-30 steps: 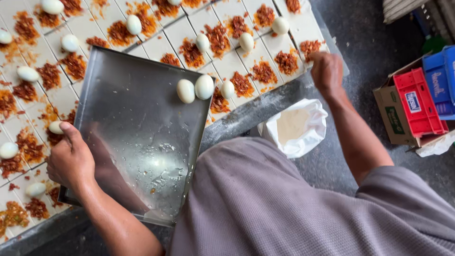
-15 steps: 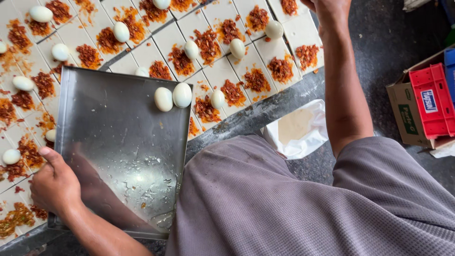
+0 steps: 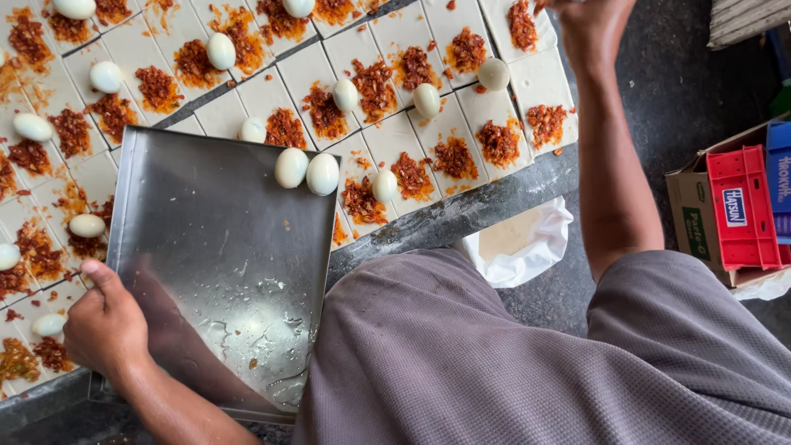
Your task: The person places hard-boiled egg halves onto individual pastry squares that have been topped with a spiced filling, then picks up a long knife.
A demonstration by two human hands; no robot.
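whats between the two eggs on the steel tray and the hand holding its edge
In the head view only bare wet metal of the steel tray lies between the two eggs at its far rim and the left hand: water drops and a few crumbs.

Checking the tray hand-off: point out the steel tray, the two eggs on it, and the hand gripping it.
steel tray [image 3: 222, 239], head view, bare middle.
two eggs [image 3: 306, 170], head view, where they touch.
left hand [image 3: 105, 324], head view, back of hand.

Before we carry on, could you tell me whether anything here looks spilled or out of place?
Yes: reddish filling crumbs lie scattered off the dough squares at the far left, and the steel tray in the left hand is wet, with two boiled eggs at its far edge.
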